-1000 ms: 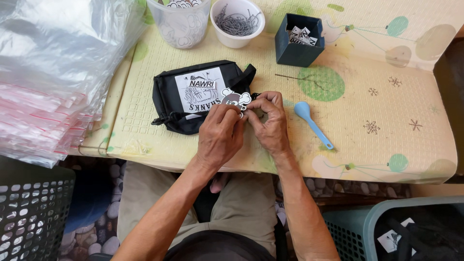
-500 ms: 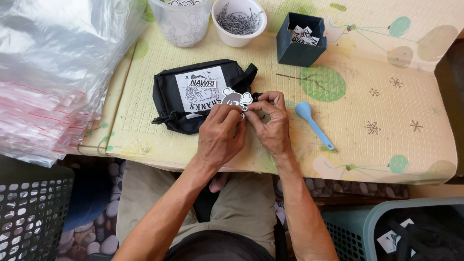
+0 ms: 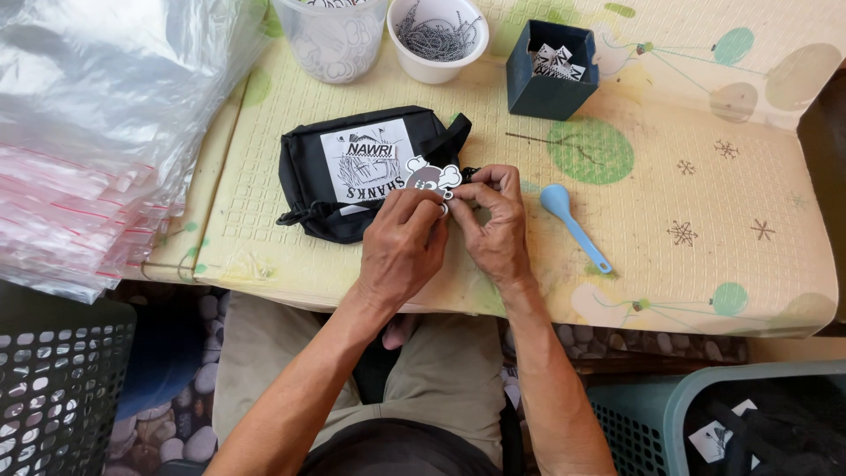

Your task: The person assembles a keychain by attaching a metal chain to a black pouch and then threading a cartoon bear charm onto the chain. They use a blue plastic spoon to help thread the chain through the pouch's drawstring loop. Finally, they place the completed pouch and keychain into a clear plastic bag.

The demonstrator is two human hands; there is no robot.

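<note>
1. My left hand (image 3: 401, 242) — fingers pinched shut on the lower edge of a small grey-and-white figure charm (image 3: 432, 177), held just above the table edge.
2. My right hand (image 3: 495, 220) — fingertips closed in against the same charm from its right side, at a small dark fitting I cannot make out; the two hands touch at the fingertips.
3. Black pouch (image 3: 366, 172) — lies flat on the mat, white printed label up, just beyond my left hand; the charm overlaps its right end.
4. Patterned table mat (image 3: 705, 176) — pale yellow with green dots.
5. Blue spoon (image 3: 573, 225) — lies on the mat near my right hand, apart from it.
6. Dark blue box (image 3: 551, 75), white bowl of metal chains (image 3: 438, 35), clear cup (image 3: 330, 40) — along the far edge.
7. Stack of clear plastic bags (image 3: 97, 141) — far left.
</note>
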